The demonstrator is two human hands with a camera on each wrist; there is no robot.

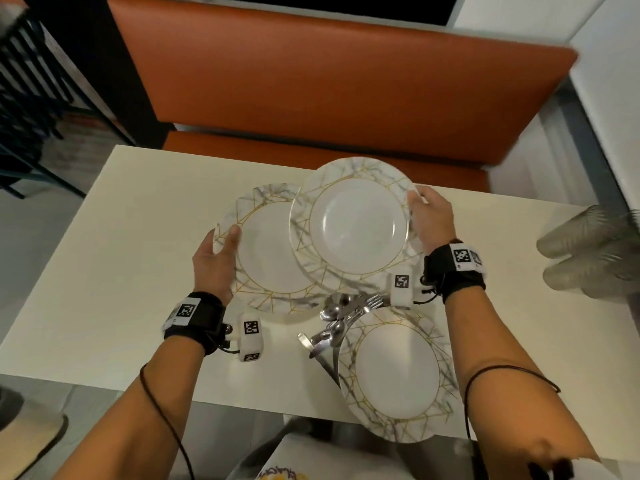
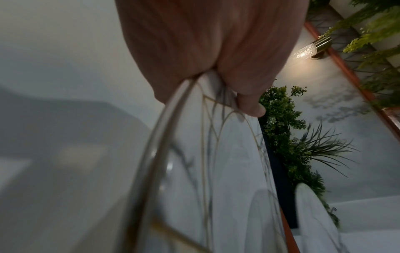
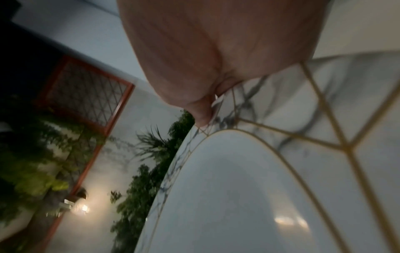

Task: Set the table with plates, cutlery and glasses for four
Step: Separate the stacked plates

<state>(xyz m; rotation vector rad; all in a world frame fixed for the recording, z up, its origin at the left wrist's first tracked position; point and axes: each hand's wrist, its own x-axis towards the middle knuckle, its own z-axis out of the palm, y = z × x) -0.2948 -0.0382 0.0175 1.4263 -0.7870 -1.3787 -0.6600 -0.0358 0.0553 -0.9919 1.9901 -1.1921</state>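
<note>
Three white plates with grey marbling and gold lines are in view. My left hand [image 1: 221,251] grips the left plate [image 1: 270,258] by its left rim, thumb on top; the left wrist view shows the thumb [image 2: 251,106] pressed on that plate [image 2: 216,171]. My right hand [image 1: 429,220] grips a second plate [image 1: 356,226] by its right rim, and it overlaps the left plate from above. In the right wrist view the thumb [image 3: 201,113] pinches this plate [image 3: 249,188]. A third plate [image 1: 394,372] lies at the table's near edge. Beside it lies a pile of cutlery [image 1: 334,322].
The white table [image 1: 104,271] has bare surface on its left half. Blurred clear glasses [image 1: 595,251] stand stacked at the right edge. An orange bench [image 1: 329,91] runs along the far side. A dark railing [image 1: 31,98] is at the far left.
</note>
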